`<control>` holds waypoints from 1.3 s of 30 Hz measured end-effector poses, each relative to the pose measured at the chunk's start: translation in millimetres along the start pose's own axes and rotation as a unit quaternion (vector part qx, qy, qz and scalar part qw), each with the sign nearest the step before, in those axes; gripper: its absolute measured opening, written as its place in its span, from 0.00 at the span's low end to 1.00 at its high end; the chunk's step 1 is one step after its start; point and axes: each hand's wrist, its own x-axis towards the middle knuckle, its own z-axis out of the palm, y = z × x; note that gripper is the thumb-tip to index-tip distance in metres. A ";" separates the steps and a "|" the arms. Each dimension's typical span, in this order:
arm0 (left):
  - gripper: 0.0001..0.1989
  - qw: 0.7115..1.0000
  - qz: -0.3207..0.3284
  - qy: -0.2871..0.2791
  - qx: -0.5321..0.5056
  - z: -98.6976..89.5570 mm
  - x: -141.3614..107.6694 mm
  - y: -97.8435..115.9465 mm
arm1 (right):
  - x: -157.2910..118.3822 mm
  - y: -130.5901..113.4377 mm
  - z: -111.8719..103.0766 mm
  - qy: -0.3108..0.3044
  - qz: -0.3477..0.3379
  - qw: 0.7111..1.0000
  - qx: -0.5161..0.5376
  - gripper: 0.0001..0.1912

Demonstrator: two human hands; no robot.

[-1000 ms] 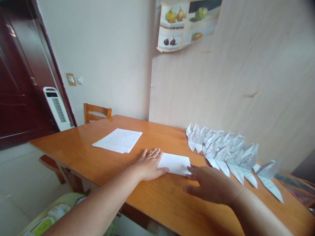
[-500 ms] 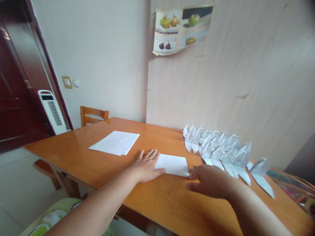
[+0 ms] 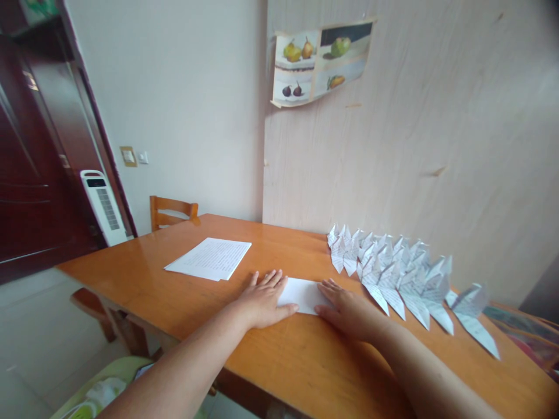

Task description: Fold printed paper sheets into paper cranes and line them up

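A white sheet of paper (image 3: 303,295), blank on its visible side, lies flat on the wooden table (image 3: 279,361) in front of me. My left hand (image 3: 267,299) rests on its left end with the fingers stretched out and the thumb along the near edge. On the right end lies my right hand (image 3: 345,308), palm down, fingers extended. Both hands cover the ends of the paper, so only its middle shows. Neither hand grips anything.
Several folded paper pieces (image 3: 393,262) stand in rows at the table's right, with one apart (image 3: 474,302). A stack of written sheets (image 3: 212,257) lies at the left. Beyond the table are a chair (image 3: 173,210) and a wall with fruit pictures (image 3: 323,61).
My right hand has moved left from beside the paper's right edge and now lies flat on it. My left hand stays on the left end. The view has shifted slightly.
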 end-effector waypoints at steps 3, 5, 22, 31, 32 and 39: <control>0.47 1.000 0.005 0.000 -0.005 0.2 -0.4 -0.5 | 1.0 3.1 3.5 -0.030 0.000 0.999 -0.013 0.39; 0.47 1.000 0.006 0.001 -0.009 -0.6 -0.9 -1.9 | 1.1 4.4 3.1 -0.036 0.001 0.999 -0.021 0.39; 0.60 0.994 -0.085 0.015 -0.066 -11.1 -11.9 -45.2 | 3.7 17.5 11.6 -0.023 -0.012 1.000 -0.018 0.39; 0.58 0.987 -0.094 0.008 -0.127 -19.5 -18.9 -50.8 | 3.3 19.2 11.0 -0.025 -0.004 1.000 -0.013 0.40; 0.58 0.987 -0.092 0.009 -0.132 -20.1 -19.5 -51.8 | 3.1 19.2 10.8 -0.026 -0.004 1.000 -0.014 0.40; 0.42 0.974 -0.069 0.054 -0.209 -15.2 -22.3 -61.9 | 2.3 18.7 10.6 -0.012 -0.006 1.000 -0.014 0.39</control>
